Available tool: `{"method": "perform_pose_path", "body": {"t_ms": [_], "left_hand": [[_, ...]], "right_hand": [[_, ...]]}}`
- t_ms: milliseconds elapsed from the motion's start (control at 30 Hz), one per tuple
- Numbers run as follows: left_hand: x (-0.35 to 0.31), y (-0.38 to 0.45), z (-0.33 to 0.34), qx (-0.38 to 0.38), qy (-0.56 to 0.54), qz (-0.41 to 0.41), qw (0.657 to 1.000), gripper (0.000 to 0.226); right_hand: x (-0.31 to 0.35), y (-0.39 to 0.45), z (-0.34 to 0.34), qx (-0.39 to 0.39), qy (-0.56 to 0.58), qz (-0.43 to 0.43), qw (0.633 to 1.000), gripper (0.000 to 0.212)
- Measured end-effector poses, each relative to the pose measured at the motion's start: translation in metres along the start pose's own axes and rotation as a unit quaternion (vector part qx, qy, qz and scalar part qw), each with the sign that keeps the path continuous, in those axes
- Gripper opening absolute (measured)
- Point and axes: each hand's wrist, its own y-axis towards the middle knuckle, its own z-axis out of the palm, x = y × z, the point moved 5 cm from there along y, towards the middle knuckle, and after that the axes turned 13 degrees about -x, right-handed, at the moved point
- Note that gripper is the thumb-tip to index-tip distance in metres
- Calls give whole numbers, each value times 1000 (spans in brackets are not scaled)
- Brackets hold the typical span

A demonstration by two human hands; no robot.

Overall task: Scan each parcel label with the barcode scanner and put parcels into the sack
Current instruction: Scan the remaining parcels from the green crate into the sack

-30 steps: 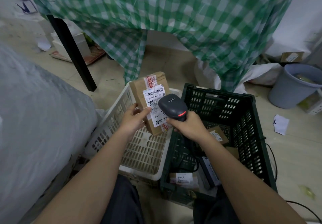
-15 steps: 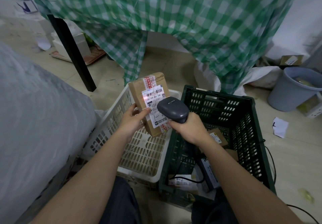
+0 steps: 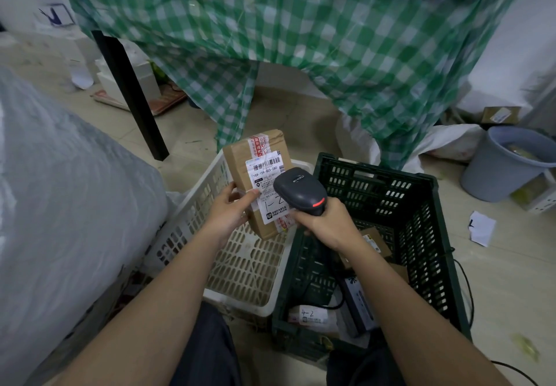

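A brown cardboard parcel with red tape and a white barcode label is held upright over the white basket. My left hand grips its left edge, thumb on the label. My right hand holds the grey barcode scanner by its handle, its head right in front of the label's lower part. The big white woven sack fills the left side. More parcels lie in the dark green crate, one marked 4-2.
A table with a green checked cloth and a black leg stands ahead. A grey bucket sits at the right, a paper scrap on the floor. A black cable runs beside the crate.
The scanner has tilted so its red indicator faces up again, after pointing at the barcode half a second ago. The parcel stays in the same place in my left hand.
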Motion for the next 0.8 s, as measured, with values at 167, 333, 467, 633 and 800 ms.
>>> {"method": "perform_pose_path", "body": {"t_ms": [167, 333, 467, 633, 800], "left_hand": [[-16, -23, -10, -46, -9, 24, 999, 41], [-58, -65, -25, -67, -43, 75, 994, 45], [-115, -105, -60, -85, -66, 160, 981, 48], [-183, -157, -130, -137, -85, 241, 957, 52], [-211, -195, -221, -212, -92, 269, 935, 31]], "right_hand": [[-1, -7, -15, -78, 60, 32, 995, 12], [49, -22, -33, -128, 121, 4, 984, 13], [113, -30, -44, -175, 188, -44, 965, 24], [192, -49, -20, -127, 210, -98, 964, 33], [250, -74, 34, -60, 181, -140, 972, 21]]}}
